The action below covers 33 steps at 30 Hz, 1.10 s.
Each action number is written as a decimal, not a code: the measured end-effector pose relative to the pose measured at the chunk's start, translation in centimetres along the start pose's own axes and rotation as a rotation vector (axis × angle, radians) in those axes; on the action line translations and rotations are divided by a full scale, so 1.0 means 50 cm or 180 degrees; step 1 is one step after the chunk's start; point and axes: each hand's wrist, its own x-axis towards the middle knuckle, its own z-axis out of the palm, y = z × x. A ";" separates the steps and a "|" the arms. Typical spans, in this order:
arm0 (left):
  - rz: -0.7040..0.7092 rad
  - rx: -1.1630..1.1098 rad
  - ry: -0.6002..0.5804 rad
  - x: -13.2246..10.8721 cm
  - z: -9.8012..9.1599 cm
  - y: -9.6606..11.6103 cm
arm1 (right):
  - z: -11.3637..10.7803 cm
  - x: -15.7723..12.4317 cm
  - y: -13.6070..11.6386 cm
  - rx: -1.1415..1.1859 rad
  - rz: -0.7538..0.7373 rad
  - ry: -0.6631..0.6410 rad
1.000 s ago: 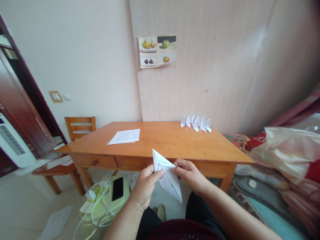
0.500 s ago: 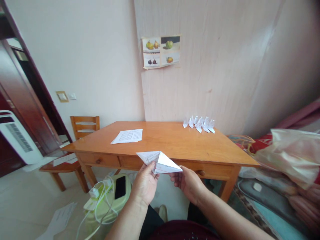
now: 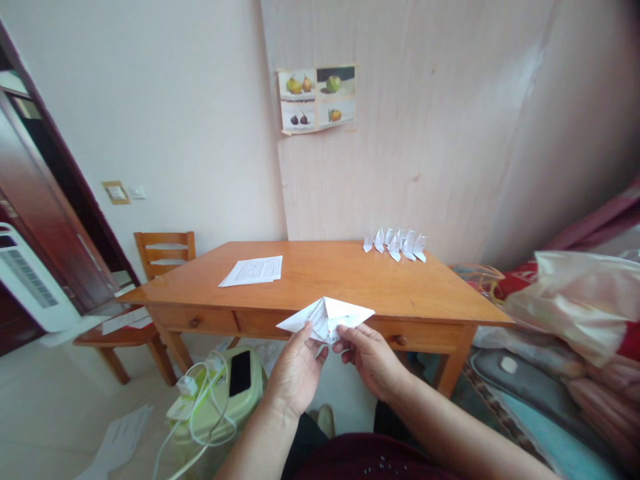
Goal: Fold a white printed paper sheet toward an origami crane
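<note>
A folded sheet of white printed paper point(image 3: 350, 309), shaped like a wide diamond with pointed ends left and right, is held up in front of the table's near edge. My left hand point(image 3: 298, 370) pinches its lower left part, thumb on top. On the lower right part, close to the middle, my right hand point(image 3: 371, 357) grips it with the thumb over the front layer. A crease runs down from the top point, and print shows on the inner left face. The fingers behind the paper are partly hidden.
Several folded paper figures point(image 3: 395, 245) stand at the back right of the wooden table point(image 3: 320, 277). A stack of printed sheets point(image 3: 251, 271) lies at its left. Below left, a green stool point(image 3: 250, 393) bears a phone point(image 3: 241, 373) and cables. Bags point(image 3: 575, 307) lie at right.
The paper has turned from a slanted position to a level, wide diamond facing me. My right hand has shifted from its right tip inward to the lower middle; the left keeps its grip.
</note>
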 end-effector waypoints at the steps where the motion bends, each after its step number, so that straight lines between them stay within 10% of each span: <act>1: -0.0017 -0.0043 0.0087 0.001 -0.006 0.004 | -0.008 0.005 -0.005 -0.0025 -0.0060 0.0075; 6: 0.0292 0.0215 0.0594 0.011 -0.038 0.032 | -0.052 0.017 -0.039 -0.0288 -0.0121 0.0053; 15: -0.0050 0.1616 -0.0954 -0.021 0.005 0.042 | -0.041 0.001 -0.078 -0.1065 0.0086 -0.0911; 33: 0.0578 0.1468 -0.0177 -0.003 -0.005 0.010 | -0.020 0.001 -0.019 -0.2203 -0.1244 -0.0111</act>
